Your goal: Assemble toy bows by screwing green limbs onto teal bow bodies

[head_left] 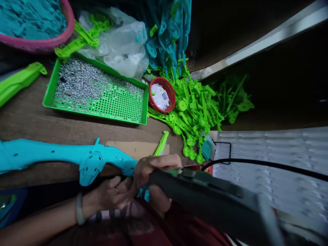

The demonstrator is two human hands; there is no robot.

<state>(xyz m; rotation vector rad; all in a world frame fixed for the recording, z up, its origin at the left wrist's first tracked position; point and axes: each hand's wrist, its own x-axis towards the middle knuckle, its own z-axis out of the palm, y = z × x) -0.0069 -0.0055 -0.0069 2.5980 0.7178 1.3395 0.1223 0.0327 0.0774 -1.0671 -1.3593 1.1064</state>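
A long blue plastic toy gun body (102, 155) with small screw holes lies along the bench's front edge. My left hand (116, 192), with a ring and a bracelet, is closed around its right end. My right hand (160, 196) grips a dark corded power screwdriver (205, 196), which points left towards that end. The screwdriver's tip is hidden behind the fingers. Small blue parts (143, 194) show below the hands. Just beyond them, a green plastic piece (161, 143) rests on a cardboard strip (133, 148).
A green perforated tray (102, 118) holds many screws. Beside it stands a red basket (162, 110) of small white pieces. Green plastic parts (197, 106) are heaped at right, below blue parts (166, 37). A pink tub (38, 42) stands back left. A black cable (266, 164) runs right.
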